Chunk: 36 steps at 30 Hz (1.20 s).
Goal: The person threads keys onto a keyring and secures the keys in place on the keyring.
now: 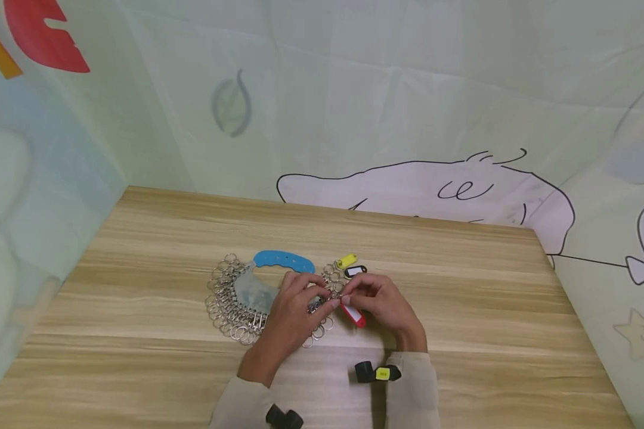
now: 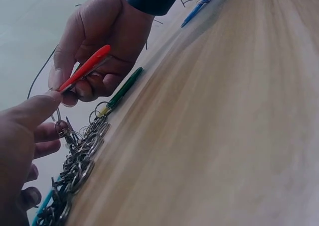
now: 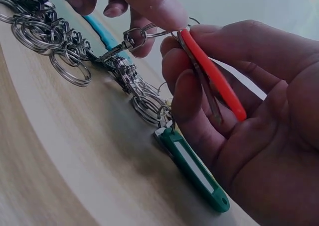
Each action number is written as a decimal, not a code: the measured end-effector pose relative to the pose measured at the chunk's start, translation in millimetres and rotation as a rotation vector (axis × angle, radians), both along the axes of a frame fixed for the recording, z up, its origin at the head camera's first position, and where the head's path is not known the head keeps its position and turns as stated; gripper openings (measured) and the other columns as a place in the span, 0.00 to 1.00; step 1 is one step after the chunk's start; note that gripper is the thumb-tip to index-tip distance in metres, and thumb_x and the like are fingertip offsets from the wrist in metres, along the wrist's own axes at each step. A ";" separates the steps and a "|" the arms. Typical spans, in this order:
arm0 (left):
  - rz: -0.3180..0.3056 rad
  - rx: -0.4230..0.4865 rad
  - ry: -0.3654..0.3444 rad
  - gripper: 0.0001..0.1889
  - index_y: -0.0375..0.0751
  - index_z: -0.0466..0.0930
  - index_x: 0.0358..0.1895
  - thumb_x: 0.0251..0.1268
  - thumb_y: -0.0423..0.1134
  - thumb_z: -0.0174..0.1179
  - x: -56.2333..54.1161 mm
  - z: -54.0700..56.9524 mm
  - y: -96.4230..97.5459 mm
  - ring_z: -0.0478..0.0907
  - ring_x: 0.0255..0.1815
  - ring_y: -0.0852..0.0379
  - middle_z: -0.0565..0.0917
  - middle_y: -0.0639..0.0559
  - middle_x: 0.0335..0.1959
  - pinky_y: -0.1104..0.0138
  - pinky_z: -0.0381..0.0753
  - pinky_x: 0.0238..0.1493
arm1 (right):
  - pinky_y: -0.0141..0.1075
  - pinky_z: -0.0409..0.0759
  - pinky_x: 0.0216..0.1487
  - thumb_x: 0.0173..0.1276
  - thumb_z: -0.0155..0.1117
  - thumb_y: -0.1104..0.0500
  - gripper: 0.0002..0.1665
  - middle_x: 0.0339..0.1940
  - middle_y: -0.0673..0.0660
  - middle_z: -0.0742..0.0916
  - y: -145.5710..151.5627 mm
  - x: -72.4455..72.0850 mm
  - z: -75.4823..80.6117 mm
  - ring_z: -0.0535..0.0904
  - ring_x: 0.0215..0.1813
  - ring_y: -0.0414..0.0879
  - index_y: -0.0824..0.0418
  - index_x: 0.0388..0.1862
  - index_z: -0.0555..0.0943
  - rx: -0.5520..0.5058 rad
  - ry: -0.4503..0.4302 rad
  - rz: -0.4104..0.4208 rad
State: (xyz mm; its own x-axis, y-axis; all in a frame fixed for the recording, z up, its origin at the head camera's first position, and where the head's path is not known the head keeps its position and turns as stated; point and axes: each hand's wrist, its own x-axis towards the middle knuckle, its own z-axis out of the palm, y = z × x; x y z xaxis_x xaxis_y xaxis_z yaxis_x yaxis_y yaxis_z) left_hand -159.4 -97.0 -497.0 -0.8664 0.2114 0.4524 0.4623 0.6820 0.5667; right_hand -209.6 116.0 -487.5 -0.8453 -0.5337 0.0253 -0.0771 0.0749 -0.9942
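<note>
My right hand (image 1: 383,301) pinches a red key tag (image 3: 214,74) by its ring end between thumb and fingers. A thin flat metal piece (image 3: 203,76) lies alongside the tag. Opposite it, my left hand (image 1: 295,307) pinches the split ring of a metal swivel clasp (image 3: 134,39), fingertips close to the tag's ring. Fingers partly hide where the two rings meet. Beneath the left hand spreads a fan of metal clasps with split rings (image 1: 231,325). A green key tag (image 3: 194,171) lies on the table below the right hand.
A blue handle (image 1: 284,260) and a clear plastic sheet (image 1: 249,292) lie among the clasps. Behind the hands are a yellow key tag (image 1: 347,260) and a black key tag (image 1: 355,271). A printed cloth wall (image 1: 322,107) stands behind the wooden table (image 1: 477,310).
</note>
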 end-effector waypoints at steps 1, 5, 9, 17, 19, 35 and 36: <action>-0.002 0.001 0.005 0.10 0.44 0.88 0.38 0.63 0.47 0.71 -0.1 -0.2 0.0 0.68 0.49 0.53 0.80 0.54 0.48 0.61 0.73 0.45 | 0.31 0.74 0.29 0.65 0.70 0.69 0.04 0.32 0.61 0.86 0.2 -0.1 -0.4 0.76 0.29 0.44 0.68 0.38 0.85 0.003 0.003 -0.002; -0.024 0.007 0.027 0.11 0.45 0.89 0.40 0.59 0.45 0.74 0.0 -0.6 -0.1 0.68 0.49 0.53 0.80 0.54 0.49 0.61 0.73 0.44 | 0.32 0.75 0.30 0.65 0.71 0.69 0.04 0.32 0.61 0.86 0.1 -0.1 0.0 0.77 0.30 0.45 0.67 0.38 0.85 0.007 -0.001 -0.011; -0.040 0.024 0.040 0.13 0.46 0.89 0.43 0.55 0.41 0.76 0.1 -0.5 0.5 0.68 0.47 0.53 0.80 0.55 0.49 0.62 0.73 0.42 | 0.33 0.76 0.32 0.65 0.72 0.66 0.05 0.35 0.61 0.87 0.2 0.5 2.1 0.78 0.32 0.47 0.66 0.39 0.86 0.037 -0.010 -0.028; -0.082 -0.021 0.050 0.11 0.50 0.90 0.41 0.55 0.45 0.76 0.1 -5.0 2.5 0.69 0.48 0.50 0.80 0.55 0.48 0.62 0.74 0.42 | 0.39 0.79 0.41 0.66 0.71 0.65 0.05 0.37 0.54 0.86 9.3 9.4 16.9 0.79 0.38 0.50 0.61 0.40 0.86 0.288 0.033 -0.049; -0.083 -0.048 0.073 0.11 0.50 0.90 0.39 0.53 0.46 0.76 -0.5 -5.7 1.6 0.69 0.47 0.50 0.80 0.55 0.47 0.62 0.73 0.43 | 0.39 0.79 0.41 0.66 0.71 0.66 0.04 0.34 0.52 0.85 9.2 11.4 20.7 0.80 0.36 0.48 0.61 0.39 0.85 0.342 0.093 -0.022; -0.053 -0.127 0.066 0.11 0.52 0.89 0.37 0.50 0.45 0.78 1.6 -4.2 -0.7 0.67 0.45 0.52 0.79 0.55 0.48 0.60 0.70 0.45 | 0.34 0.78 0.32 0.56 0.76 0.71 0.13 0.23 0.44 0.82 1.8 24.7 21.1 0.76 0.28 0.37 0.57 0.26 0.81 0.601 0.387 -0.073; -0.054 -0.115 0.066 0.11 0.52 0.89 0.36 0.50 0.45 0.78 1.7 -4.4 -0.9 0.67 0.45 0.52 0.80 0.55 0.47 0.60 0.70 0.45 | 0.35 0.78 0.32 0.55 0.77 0.71 0.14 0.23 0.44 0.82 2.1 24.9 20.8 0.76 0.28 0.37 0.57 0.25 0.81 0.608 0.405 -0.078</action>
